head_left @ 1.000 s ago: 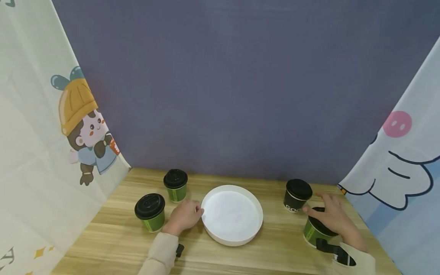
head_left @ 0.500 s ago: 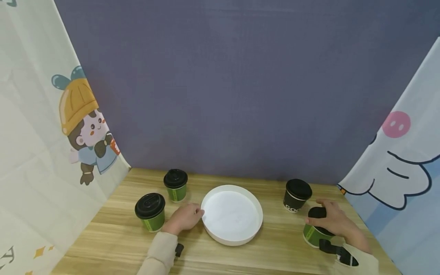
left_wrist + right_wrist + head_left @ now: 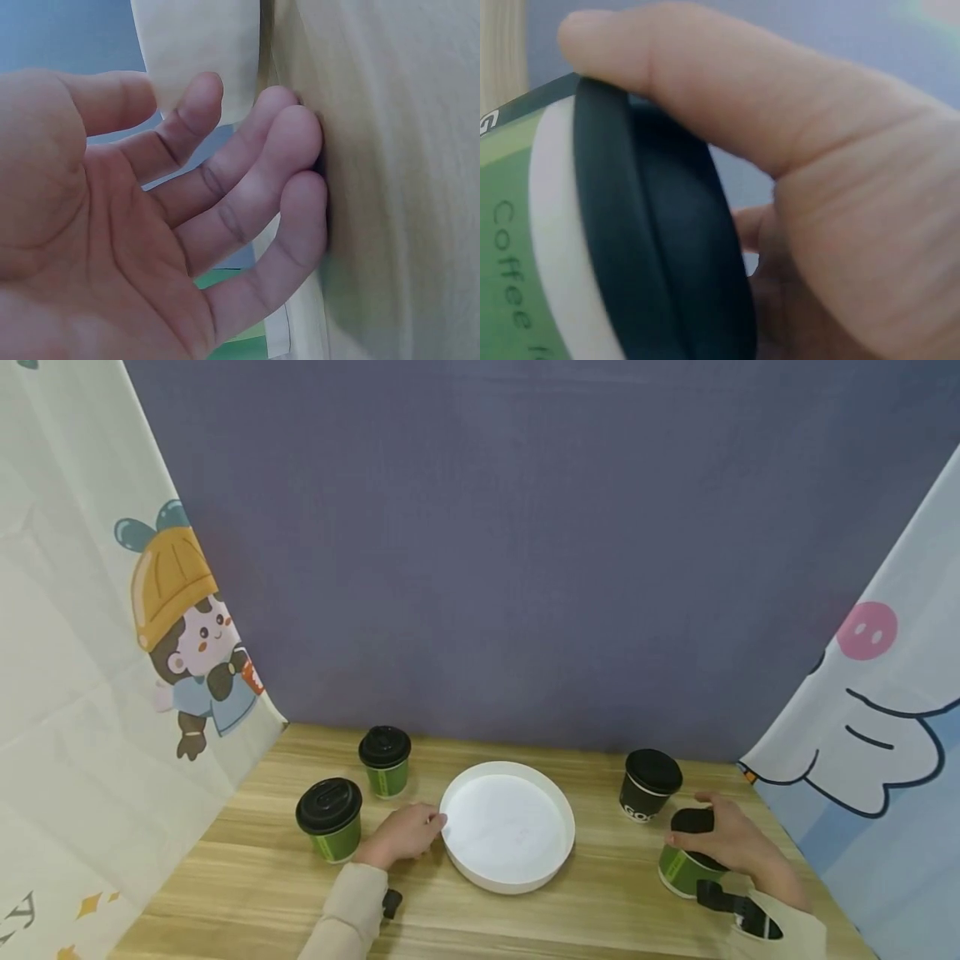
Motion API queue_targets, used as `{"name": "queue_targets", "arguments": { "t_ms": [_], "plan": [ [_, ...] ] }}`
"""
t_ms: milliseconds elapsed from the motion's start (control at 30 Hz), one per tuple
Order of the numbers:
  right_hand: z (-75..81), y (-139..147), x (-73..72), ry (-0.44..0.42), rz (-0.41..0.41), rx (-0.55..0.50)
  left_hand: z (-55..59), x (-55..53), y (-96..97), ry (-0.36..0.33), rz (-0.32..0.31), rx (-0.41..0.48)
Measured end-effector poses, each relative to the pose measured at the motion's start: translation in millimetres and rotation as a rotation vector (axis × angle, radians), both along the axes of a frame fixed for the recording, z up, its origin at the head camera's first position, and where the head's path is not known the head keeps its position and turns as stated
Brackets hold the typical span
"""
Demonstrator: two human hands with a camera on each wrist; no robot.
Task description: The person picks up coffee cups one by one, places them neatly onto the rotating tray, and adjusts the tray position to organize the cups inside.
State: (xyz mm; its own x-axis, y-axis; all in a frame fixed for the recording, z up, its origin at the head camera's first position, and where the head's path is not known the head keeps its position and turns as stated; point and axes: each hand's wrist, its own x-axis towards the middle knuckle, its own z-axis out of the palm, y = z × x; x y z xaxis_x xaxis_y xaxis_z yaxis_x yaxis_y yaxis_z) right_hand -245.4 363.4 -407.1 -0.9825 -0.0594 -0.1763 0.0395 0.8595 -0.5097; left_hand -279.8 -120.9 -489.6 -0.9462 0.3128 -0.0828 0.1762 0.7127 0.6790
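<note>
across the wood-grain table (image 3: 540, 928), before a grey-blue backdrop (image 3: 495, 560), i see my right hand (image 3: 733, 839) grip the right-hand green cup (image 3: 681, 871) around its black lid (image 3: 692, 821); my left hand (image 3: 405, 835), loosely curled, holding nothing, rests beside the white tray (image 3: 507, 831).

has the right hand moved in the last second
Yes, slightly: measured against the black cup in the head view, the right hand has shifted down the picture, toward the person, and now grips the green cup from above.
</note>
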Motion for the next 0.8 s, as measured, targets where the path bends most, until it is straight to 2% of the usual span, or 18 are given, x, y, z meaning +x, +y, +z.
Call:
{"name": "queue_targets", "arguments": {
  "t_ms": [200, 500, 800],
  "plan": [
    [3.5, -3.5, -1.8, 0.001, -0.042, -0.002, 0.6, -0.9, 1.1, 0.000, -0.004, -0.001],
    [14.3, -18.0, -1.6, 0.093, -0.090, -0.011, -1.7, -3.0, 1.3, -0.023, 0.001, -0.003],
    [21.2, -30.1, -3.5, 0.090, -0.113, -0.041, -0.4, -2.4, 3.7, -0.029, -0.001, 0.004]
  ]
}}
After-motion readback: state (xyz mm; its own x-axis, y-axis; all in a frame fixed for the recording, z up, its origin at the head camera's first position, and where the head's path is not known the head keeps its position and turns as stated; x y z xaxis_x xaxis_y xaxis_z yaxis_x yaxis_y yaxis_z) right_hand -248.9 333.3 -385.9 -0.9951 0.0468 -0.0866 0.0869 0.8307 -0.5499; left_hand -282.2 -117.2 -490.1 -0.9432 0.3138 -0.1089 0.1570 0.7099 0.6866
